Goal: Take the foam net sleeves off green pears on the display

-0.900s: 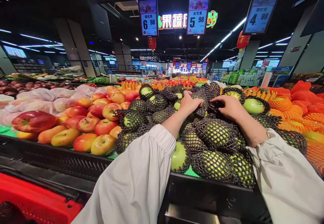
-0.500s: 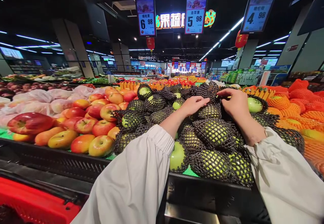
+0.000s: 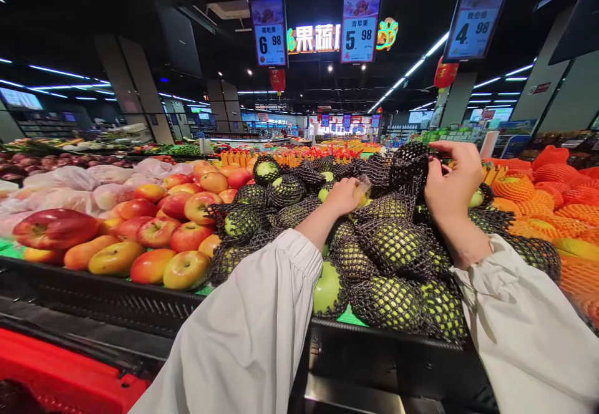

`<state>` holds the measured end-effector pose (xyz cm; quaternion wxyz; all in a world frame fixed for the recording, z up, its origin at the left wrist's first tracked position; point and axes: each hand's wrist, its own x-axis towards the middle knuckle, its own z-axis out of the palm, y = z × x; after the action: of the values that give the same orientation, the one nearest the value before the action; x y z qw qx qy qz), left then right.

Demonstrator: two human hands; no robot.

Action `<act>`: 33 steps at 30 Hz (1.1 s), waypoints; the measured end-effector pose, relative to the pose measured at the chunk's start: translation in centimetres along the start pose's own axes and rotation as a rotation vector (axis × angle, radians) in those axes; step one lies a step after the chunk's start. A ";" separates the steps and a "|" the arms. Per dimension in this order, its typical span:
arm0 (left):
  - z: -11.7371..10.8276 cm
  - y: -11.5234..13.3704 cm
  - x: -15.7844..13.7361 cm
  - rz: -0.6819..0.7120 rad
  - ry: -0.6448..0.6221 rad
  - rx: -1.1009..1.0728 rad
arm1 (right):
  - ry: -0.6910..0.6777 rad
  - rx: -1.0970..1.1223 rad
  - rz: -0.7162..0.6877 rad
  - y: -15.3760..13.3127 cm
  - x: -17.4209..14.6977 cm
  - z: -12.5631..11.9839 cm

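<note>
Green apples (image 3: 327, 288) in black foam nets are heaped in the display in front of me. My right hand (image 3: 453, 177) pinches the top of one black foam net (image 3: 409, 164) between thumb and fingers. That net stands stretched upward from the heap, and its lower end runs down to a netted green apple (image 3: 384, 207). Left of it, my left hand (image 3: 345, 197) reaches low over the heap, back of the hand up. Its fingertips are smeared around a pale yellowish patch, so I cannot tell whether they grip anything.
Bare red-yellow apples (image 3: 187, 267) fill the display on the left, with plastic-bagged fruit (image 3: 70, 186) behind. Orange-netted fruit (image 3: 538, 202) lies on the right. A black display edge (image 3: 384, 345) runs in front, and a red basket or cart (image 3: 60, 364) is at lower left. Price screens (image 3: 360, 24) hang overhead.
My right hand has risen and shifted right, drawing the black net up with it. My left hand has pulled back slightly to the left, and its fingers have bent.
</note>
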<state>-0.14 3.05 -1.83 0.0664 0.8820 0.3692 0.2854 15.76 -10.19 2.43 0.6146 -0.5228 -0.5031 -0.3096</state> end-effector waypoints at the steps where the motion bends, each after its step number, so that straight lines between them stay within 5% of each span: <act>1: 0.1 -0.2 0.0 -0.008 -0.033 0.027 | 0.029 0.008 -0.016 -0.2 0.0 -0.1; 5: 0.3 -0.3 0.0 -0.024 -0.053 0.102 | 0.160 -0.005 -0.105 -0.4 0.0 -0.4; 10: 0.0 -0.3 0.2 -0.045 0.063 0.025 | 0.259 0.027 -0.051 -0.3 0.0 -0.3; 12: -0.1 -0.4 0.2 -0.081 0.114 -0.037 | 0.182 0.065 -0.047 -0.2 0.0 0.0; 18: -0.1 -0.4 0.3 -0.114 0.214 -0.200 | -0.344 0.109 -0.061 -0.1 -0.4 1.2; 25: -1.0 0.3 0.4 -0.129 0.481 -0.277 | -0.084 0.113 0.113 1.2 0.0 1.4; 33: -0.8 -0.1 0.5 -0.175 0.171 -0.176 | -0.193 0.136 0.215 2.1 -0.1 2.1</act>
<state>-0.38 3.40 -1.04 0.1366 0.8097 0.4223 0.3839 17.02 -7.61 1.56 0.6267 -0.5581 -0.5210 -0.1557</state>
